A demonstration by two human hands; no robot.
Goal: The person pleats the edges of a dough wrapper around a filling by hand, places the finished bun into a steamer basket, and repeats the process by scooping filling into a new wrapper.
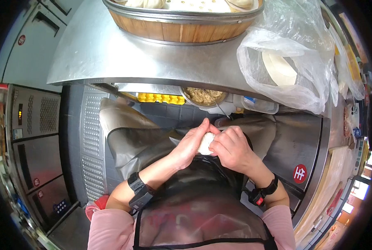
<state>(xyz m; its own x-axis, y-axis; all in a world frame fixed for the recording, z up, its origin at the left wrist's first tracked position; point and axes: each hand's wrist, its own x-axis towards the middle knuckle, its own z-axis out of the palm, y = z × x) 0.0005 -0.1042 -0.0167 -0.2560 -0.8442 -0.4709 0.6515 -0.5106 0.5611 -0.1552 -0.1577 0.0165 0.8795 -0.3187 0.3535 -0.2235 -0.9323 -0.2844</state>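
A small white piece of dough (205, 144) is held between my two hands, over the dark apron on my lap. My left hand (190, 143) cups it from the left side, thumb pointing up. From the right, the curled fingers of my right hand (232, 146) pinch the dough's edge. Beyond my hands, a metal bowl of chopped filling (202, 95) with a spoon handle sticking out stands below the table edge. Part of the dough is hidden by my fingers.
A steel table (152, 62) spans the top, bearing a wooden steamer (182, 31) with white buns and a clear plastic bag (311, 62) around pale dough wrappers. Beneath it are a yellow tray (161, 98) and a plastic container (259, 105). Steel cabinets flank both sides.
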